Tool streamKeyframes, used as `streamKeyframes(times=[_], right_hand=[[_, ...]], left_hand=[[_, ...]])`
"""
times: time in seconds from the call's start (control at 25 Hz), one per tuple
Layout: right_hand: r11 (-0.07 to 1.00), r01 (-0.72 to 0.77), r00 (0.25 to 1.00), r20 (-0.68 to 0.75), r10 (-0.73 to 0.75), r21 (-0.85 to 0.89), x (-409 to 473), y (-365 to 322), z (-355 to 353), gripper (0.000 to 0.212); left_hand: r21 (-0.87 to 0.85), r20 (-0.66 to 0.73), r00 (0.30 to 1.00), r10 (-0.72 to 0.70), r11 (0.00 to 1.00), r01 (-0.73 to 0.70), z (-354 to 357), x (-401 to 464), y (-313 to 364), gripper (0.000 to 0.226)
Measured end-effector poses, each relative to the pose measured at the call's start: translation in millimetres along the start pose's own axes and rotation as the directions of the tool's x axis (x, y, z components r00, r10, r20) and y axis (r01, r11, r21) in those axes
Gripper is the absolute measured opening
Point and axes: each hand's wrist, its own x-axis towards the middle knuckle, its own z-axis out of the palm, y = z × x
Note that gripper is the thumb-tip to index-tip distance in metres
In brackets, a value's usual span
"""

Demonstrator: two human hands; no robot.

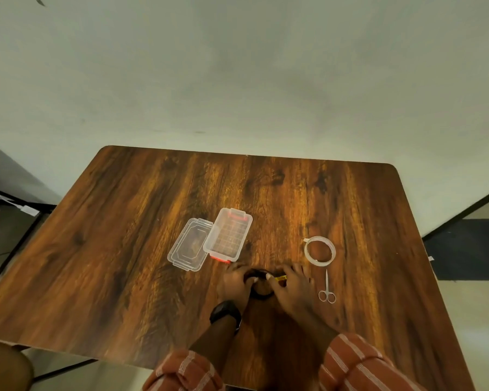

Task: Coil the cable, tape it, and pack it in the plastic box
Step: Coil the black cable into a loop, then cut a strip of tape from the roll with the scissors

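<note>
A black cable [261, 296] lies wound in a small coil on the wooden table [124, 249], partly hidden under both hands. My left hand [237, 280] grips the coil's left side. My right hand [292, 287] holds its right side, where a small yellow tag shows by the thumb. The clear plastic box [228, 235] with red latches stands open just beyond my hands, its clear lid [189, 244] lying to its left. A roll of clear tape [320, 250] lies flat to the right, and small scissors [327, 289] rest below it.
The table's far edge meets a pale wall. Dark metal frames stand off the table's left and right sides, with a dark mat on the floor at right. A black watch [225, 312] sits on my left wrist.
</note>
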Motion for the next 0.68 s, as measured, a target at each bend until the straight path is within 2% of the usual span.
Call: streamKeyframes(times=[0.08,0.16,0.24,0.32,0.4,0.52,0.6,0.68], right_hand=[[0.999,0.005,0.984,-0.178,0.001,0.035,6.1,9.2,-14.9,0.046],[0.998,-0.066,0.965,-0.255,0.061,-0.01,17.5,26.6,-31.1,0.037],[0.988,-0.101,0.981,-0.177,0.08,-0.114,27.0,46.8,-42.8,0.041],[0.99,-0.057,0.997,-0.052,0.051,-0.126,32.8,64.2,-46.4,0.052],[0.998,-0.019,1.0,-0.006,0.018,-0.057,35.6,71.5,-47.4,0.049],[0.995,-0.019,0.998,-0.053,0.024,0.094,38.4,65.3,-50.2,0.041],[0.968,-0.045,0.993,-0.096,0.07,0.246,37.6,50.1,-54.9,0.034],[0.926,0.002,0.989,-0.137,0.054,0.378,36.8,27.7,-67.0,0.027]], left_hand=[[-0.048,0.009,1.0,-0.011,0.999,0.011,-2.5,-0.6,0.3,0.023],[-0.109,0.006,1.0,-0.03,0.994,0.031,-6.8,-2.1,0.9,0.024],[-0.139,0.019,0.998,-0.057,0.988,0.059,-12.5,-5.7,-0.9,0.029],[-0.141,0.038,0.996,-0.082,0.986,0.086,-16.9,-8.1,-5.2,0.034],[-0.125,0.056,0.992,-0.116,0.985,0.122,-19.0,-7.1,-10.4,0.035],[-0.047,0.074,0.983,-0.166,0.984,0.17,-24.0,-4.5,-14.0,0.026],[-0.001,0.007,0.992,-0.129,0.992,0.129,-29.9,-6.8,-8.0,0.02],[-0.043,-0.121,0.992,-0.024,0.999,0.019,-41.2,-7.6,10.9,0.022]])
